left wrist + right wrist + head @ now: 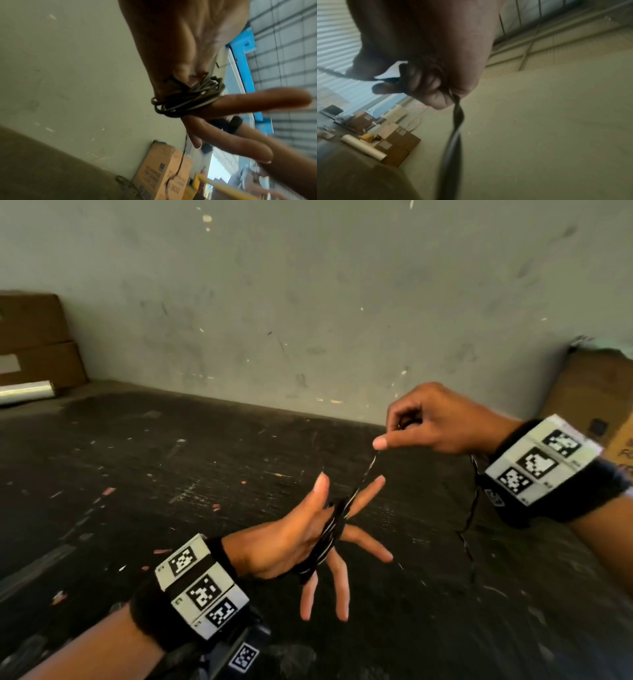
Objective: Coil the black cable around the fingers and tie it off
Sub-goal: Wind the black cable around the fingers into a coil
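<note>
The black cable (334, 523) is wound in several turns round my left hand (308, 539), between the thumb and the little-finger side; the coil (185, 100) shows close up at the finger bases. My left fingers are spread straight above the dark table. One strand runs up and right to my right hand (421, 422), whose curled fingers grip it. The loose tail (471, 518) hangs below my right wrist. In the right wrist view the cable (457, 121) leaves my right hand (426, 86) twisted and blurred.
A dark, scuffed table (171, 491) lies under both hands, against a grey-green wall (308, 302). Cardboard boxes (34, 344) and a plastic roll (27, 393) sit at the back left. Another cardboard box (592, 392) stands at the right.
</note>
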Demonstrator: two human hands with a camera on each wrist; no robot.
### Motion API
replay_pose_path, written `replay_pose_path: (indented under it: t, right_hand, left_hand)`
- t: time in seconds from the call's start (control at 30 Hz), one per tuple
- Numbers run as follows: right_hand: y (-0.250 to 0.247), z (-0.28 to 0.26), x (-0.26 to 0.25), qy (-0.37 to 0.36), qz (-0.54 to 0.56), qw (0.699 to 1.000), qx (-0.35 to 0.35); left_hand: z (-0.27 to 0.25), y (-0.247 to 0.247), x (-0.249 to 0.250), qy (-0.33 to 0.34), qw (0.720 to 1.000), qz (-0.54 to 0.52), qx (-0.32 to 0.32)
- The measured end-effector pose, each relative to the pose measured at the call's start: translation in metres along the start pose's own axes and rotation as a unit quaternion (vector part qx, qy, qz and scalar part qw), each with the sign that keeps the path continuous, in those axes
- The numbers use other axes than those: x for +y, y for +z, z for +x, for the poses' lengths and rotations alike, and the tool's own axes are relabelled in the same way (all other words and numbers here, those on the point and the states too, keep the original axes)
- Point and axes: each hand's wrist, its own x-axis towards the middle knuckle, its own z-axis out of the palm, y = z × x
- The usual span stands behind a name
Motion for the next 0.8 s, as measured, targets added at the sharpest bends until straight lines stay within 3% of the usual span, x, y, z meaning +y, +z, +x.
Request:
replay_pose_path:
  t: [0.23,0.4,0.63,0.73,0.8]
  right_hand:
    - [0.097,-0.017,0.023,0.069,0.138,0.987,0.039]
    - [0.143,-0.022,-0.017,0.07,0.188,0.98,0.002]
    - [0.13,-0.026,-0.059,0.118,0.236,0.963,-0.048]
    - [0.109,-0.029,-0.071,0.138,0.26,0.948,-0.124]
    - [0.093,-0.028,-0.078,0.121,0.222,0.957,-0.143]
  left_hand:
    - [-0.001,-0.009,0.022,0.107,0.988,-0.115,0.003]
    - [0.01,-0.025,0.037,0.173,0.966,-0.16,0.105]
    - [0.012,-0.048,0.029,0.188,0.948,-0.105,0.233]
    - [0.012,-0.05,0.02,0.169,0.941,-0.02,0.293]
    - [0.015,-0.049,0.009,0.133,0.938,0.051,0.315]
